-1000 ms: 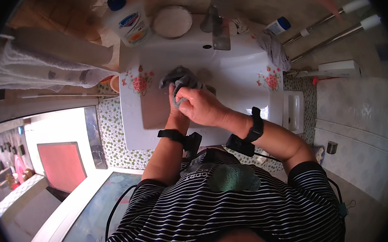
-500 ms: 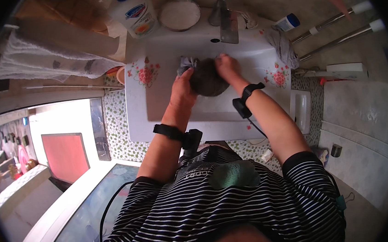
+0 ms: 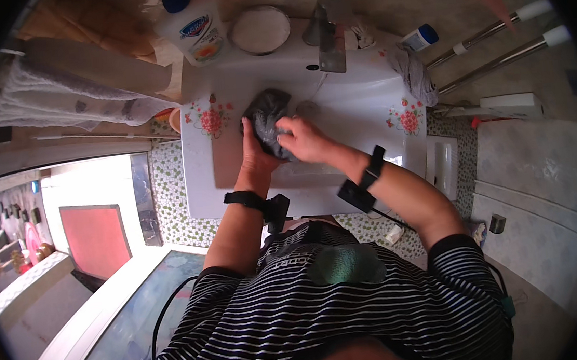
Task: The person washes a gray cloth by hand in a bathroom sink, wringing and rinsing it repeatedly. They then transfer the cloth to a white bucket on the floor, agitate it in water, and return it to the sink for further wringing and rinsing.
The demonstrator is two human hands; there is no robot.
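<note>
A bunched dark grey cloth hangs over the white sink, left of its middle. It looks wet, and its exact kind cannot be made out. My left hand grips it from the near left side, thumb up along its edge. From the right, my right hand presses curled fingers onto the cloth's near right part. Some of its fingertips are hidden. Beyond the hands stands the metal tap, with a thin stream of water below its spout.
On the back ledge are a pump bottle, a round white dish and a small blue-capped container. A grey rag drapes over the sink's right corner. Towels hang at the left; metal rails run along the right.
The cloth has moved left and been turned, now showing a lighter wet side. My right hand has come left and nearer to me. Water now shows under the tap.
</note>
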